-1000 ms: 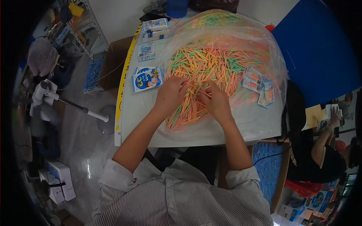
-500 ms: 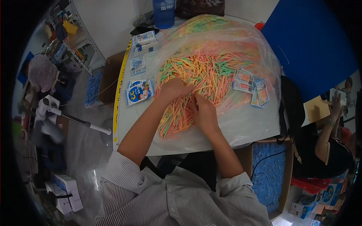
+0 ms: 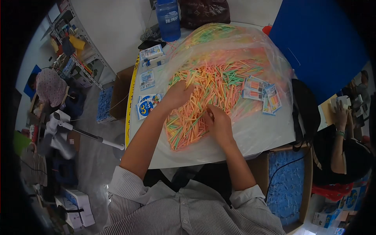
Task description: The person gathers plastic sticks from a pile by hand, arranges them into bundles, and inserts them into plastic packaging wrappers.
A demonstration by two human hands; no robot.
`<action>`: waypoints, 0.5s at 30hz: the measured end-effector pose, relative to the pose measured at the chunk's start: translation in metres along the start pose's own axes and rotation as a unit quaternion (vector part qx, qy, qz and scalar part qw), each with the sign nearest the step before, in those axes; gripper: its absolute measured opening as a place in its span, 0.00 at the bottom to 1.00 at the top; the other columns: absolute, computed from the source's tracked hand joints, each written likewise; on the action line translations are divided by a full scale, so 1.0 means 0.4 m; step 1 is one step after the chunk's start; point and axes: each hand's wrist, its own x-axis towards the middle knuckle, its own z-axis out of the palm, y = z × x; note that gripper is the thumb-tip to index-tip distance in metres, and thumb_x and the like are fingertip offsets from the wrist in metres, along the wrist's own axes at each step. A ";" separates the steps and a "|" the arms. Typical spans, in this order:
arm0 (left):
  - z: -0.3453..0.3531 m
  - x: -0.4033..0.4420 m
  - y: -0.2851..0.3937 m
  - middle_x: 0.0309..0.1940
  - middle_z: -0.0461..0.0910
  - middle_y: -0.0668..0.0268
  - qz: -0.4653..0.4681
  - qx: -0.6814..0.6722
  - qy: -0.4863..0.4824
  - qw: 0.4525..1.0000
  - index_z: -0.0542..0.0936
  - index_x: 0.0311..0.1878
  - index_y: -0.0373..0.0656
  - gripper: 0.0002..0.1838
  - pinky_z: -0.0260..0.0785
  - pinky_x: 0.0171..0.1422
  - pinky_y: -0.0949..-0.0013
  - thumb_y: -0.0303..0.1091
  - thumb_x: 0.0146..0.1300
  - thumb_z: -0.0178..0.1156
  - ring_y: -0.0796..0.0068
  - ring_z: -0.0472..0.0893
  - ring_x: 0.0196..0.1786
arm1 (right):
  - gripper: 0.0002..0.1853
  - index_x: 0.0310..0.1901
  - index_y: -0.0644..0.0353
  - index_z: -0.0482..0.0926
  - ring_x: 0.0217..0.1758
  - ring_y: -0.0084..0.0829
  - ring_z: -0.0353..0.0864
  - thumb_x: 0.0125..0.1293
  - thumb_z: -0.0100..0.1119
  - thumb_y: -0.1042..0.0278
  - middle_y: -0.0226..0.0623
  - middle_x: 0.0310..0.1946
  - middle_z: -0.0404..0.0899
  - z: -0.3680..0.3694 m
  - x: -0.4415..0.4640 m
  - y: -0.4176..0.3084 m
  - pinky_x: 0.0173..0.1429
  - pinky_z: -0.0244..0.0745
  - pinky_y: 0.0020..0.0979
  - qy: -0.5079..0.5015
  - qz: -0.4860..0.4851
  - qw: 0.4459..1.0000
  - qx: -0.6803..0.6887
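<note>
A large heap of thin pastel candy sticks (image 3: pixel 219 82), in pink, orange, yellow and green, lies in an opened clear plastic bag (image 3: pixel 270 129) on the white table. My left hand (image 3: pixel 179 95) is at the left part of the heap, its fingers curled around a few sticks at their tips. Lower and to the right, my right hand (image 3: pixel 220 124) rests over the heap's near side. Its thumb and fingers are bent toward each other, and what lies between them is hidden.
Printed packets (image 3: pixel 149 105) lie along the table's left side, and clear-fronted packets (image 3: pixel 260 92) lie on the bag at right. A blue bottle (image 3: pixel 168 21) and a dark bag (image 3: pixel 204 11) stand behind. Boxes of blue wrappers (image 3: pixel 286 184) flank the table. Another person's hand (image 3: pixel 340 113) is far right.
My hands have moved apart from near each other: the left up and leftward, the right slightly down and rightward. The whole view has also shifted a little.
</note>
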 end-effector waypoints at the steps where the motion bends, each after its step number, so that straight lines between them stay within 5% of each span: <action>1: -0.011 -0.002 0.007 0.28 0.74 0.50 0.001 0.002 0.003 1.000 0.73 0.30 0.28 0.22 0.66 0.41 0.60 0.44 0.59 0.46 0.60 0.76 0.32 | 0.11 0.39 0.63 0.72 0.26 0.39 0.73 0.52 0.55 0.73 0.44 0.28 0.73 -0.005 -0.001 -0.006 0.32 0.69 0.30 0.057 -0.038 0.997 -0.031; 3: -0.023 -0.010 0.016 0.28 0.75 0.57 -0.082 -0.271 -0.088 0.955 0.73 0.32 0.31 0.20 0.69 0.38 0.65 0.42 0.61 0.44 0.69 0.77 0.32 | 0.11 0.40 0.63 0.72 0.27 0.38 0.73 0.53 0.55 0.73 0.43 0.29 0.73 -0.008 0.004 -0.007 0.31 0.69 0.29 0.116 -0.078 0.988 -0.062; 6: -0.005 -0.020 0.006 0.29 0.75 0.62 -0.114 -0.421 -0.126 0.891 0.72 0.36 0.35 0.15 0.70 0.37 0.70 0.40 0.62 0.44 0.74 0.76 0.32 | 0.12 0.43 0.64 0.71 0.28 0.31 0.72 0.57 0.53 0.70 0.39 0.31 0.72 -0.003 0.013 -0.005 0.32 0.69 0.27 0.122 -0.063 0.990 -0.023; 8: 0.015 -0.024 -0.005 0.29 0.75 0.62 -0.110 -0.448 -0.152 0.874 0.71 0.37 0.35 0.15 0.70 0.37 0.70 0.39 0.62 0.45 0.74 0.76 0.32 | 0.16 0.48 0.63 0.68 0.32 0.22 0.70 0.62 0.48 0.63 0.35 0.32 0.72 0.008 0.032 -0.022 0.34 0.67 0.24 0.063 0.065 0.971 0.221; 9: 0.026 -0.027 -0.010 0.29 0.75 0.62 -0.108 -0.476 -0.176 0.855 0.70 0.39 0.35 0.15 0.71 0.37 0.71 0.39 0.62 0.46 0.73 0.76 0.31 | 0.16 0.48 0.63 0.68 0.32 0.22 0.70 0.62 0.48 0.63 0.35 0.32 0.72 0.009 0.044 -0.033 0.34 0.67 0.24 0.065 0.067 0.971 0.220; 11: 0.055 -0.035 -0.016 0.29 0.75 0.62 -0.121 -0.493 -0.185 0.842 0.70 0.38 0.35 0.14 0.70 0.37 0.71 0.38 0.62 0.46 0.73 0.76 0.31 | 0.20 0.51 0.62 0.66 0.33 0.17 0.68 0.63 0.46 0.56 0.32 0.34 0.71 0.007 0.076 -0.056 0.36 0.66 0.21 0.016 0.167 0.884 0.436; 15: 0.078 -0.039 -0.025 0.29 0.75 0.61 -0.127 -0.452 -0.253 0.846 0.70 0.38 0.35 0.12 0.70 0.36 0.73 0.35 0.62 0.46 0.73 0.76 0.31 | 0.22 0.51 0.61 0.66 0.34 0.17 0.67 0.61 0.49 0.54 0.31 0.35 0.72 0.033 0.150 -0.026 0.37 0.64 0.19 0.029 0.243 0.833 0.496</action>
